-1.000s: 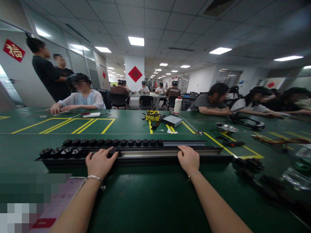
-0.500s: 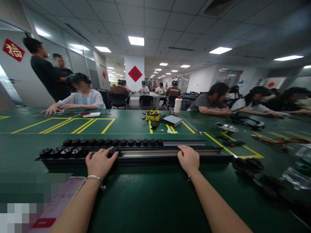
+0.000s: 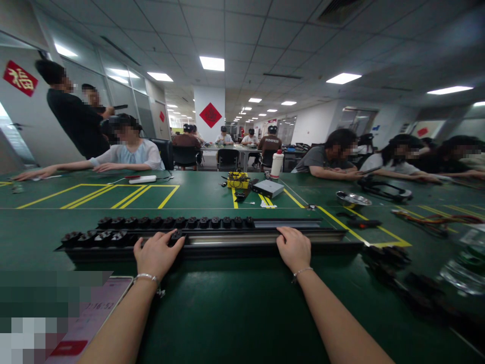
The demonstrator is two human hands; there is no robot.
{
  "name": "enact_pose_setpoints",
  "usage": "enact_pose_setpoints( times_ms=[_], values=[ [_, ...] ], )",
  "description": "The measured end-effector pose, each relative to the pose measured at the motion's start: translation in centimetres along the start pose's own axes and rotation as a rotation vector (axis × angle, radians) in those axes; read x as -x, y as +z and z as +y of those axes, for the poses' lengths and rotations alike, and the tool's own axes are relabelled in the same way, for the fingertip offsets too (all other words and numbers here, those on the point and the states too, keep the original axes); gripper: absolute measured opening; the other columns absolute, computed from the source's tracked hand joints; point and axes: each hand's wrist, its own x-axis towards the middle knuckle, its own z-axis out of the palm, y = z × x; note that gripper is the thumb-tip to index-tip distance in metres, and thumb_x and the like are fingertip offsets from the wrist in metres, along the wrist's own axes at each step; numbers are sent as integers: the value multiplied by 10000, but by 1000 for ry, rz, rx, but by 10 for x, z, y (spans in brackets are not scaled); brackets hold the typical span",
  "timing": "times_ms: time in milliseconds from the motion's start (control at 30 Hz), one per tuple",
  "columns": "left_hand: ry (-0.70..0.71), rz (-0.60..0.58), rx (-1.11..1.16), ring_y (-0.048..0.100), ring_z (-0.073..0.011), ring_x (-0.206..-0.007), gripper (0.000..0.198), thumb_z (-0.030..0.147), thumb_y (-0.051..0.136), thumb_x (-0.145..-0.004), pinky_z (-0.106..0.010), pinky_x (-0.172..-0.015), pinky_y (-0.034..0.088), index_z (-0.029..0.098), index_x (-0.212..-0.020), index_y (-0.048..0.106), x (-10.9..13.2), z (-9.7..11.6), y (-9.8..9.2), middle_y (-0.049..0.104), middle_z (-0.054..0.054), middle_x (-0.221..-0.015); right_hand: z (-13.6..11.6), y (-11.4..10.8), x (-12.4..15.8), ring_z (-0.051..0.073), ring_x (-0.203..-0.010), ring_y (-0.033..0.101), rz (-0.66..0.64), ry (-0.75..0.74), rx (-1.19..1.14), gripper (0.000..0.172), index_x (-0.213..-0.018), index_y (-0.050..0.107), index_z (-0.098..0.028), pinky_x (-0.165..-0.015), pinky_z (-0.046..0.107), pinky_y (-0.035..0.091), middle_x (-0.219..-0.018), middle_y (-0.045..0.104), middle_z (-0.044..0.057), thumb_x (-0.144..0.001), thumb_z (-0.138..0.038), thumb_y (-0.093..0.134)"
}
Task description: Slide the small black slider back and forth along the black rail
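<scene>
Two long black rails lie side by side on the green table. The near rail has several black round parts at its left end, and the far rail carries a row of similar parts. My left hand is closed around a black part in the near rail, with the thumb at its right side. To the right, my right hand rests on the near rail, its fingers bent over the edge and held together. Whatever lies beneath those fingers is hidden.
A phone lies at the near left. At the right are loose black parts, a metal bowl and a clear plastic container. A grey box and white bottle stand beyond the rails. People sit around the table.
My hands and the rails have not visibly moved. Across the table, a person's arm has stretched out further to the left. A standing person behind has raised a dark object.
</scene>
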Motion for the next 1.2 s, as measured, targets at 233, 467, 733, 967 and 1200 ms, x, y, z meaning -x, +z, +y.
enact_pose_setpoints(
  times_ms=[233,467,733,967,1200],
  values=[
    [-7,-7,-8,542,-231,-1050,446,537,383,-784,-464,-1006,199,304,-1079,622,0,1,-1,653,-36,-1064,0,0,0,186,-1056,529,-1,-7,-6,348,-1007,668,-234,-895,340,340,-1082,653,22,-775,-220,408],
    [-3,-5,-14,539,-227,-1051,432,533,395,-783,-460,-1002,196,319,-1084,619,0,0,0,654,-30,-1080,0,0,0,186,-1051,531,0,-2,-3,344,-1000,671,-241,-889,340,344,-1078,655,21,-773,-218,413],
    [2,-3,-9,541,-237,-1051,447,536,385,-780,-475,-1006,199,311,-1086,621,0,-1,1,650,-35,-1072,1,1,0,185,-1051,532,5,-10,11,345,-1003,670,-229,-905,339,340,-1077,656,21,-774,-218,412],
    [-8,-9,-15,543,-235,-1044,440,549,383,-778,-472,-1003,202,334,-1078,623,-1,-1,2,652,-25,-1067,1,2,-1,185,-1048,534,5,-10,20,343,-1001,670,-238,-891,338,347,-1075,656,20,-773,-216,416],
    [0,-6,-8,542,-239,-1041,439,547,386,-778,-478,-1007,192,330,-1078,623,-1,-2,2,655,-29,-1052,0,0,0,190,-1060,528,-4,-2,13,344,-1009,666,-234,-889,345,341,-1082,654,20,-782,-228,408]
  ],
)
